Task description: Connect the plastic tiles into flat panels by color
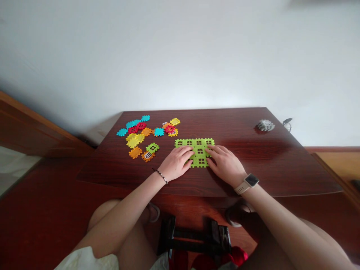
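Note:
A flat panel of joined light-green interlocking tiles with window cut-outs [199, 151] lies in front of me on the table. My left hand [177, 160] rests over its left side, fingers stretched across the tiles and thumb apart near the lower edge. On the opposite side, my right hand [225, 163] lies with fingertips and thumb on the tiles. Both hands cover parts of the panel's sides, so some tiles are hidden. To the left is a loose green window tile [152, 147], touching an orange tile with a white window insert [148, 156].
Yellow tiles [133, 141], blue tiles [133, 123], red tiles [137, 128] and an orange tile [135, 152] lie scattered at the left of the dark wooden table [239, 131]. A pile of whitish-grey pieces [266, 125] sits far right. Behind is a wall [180, 56].

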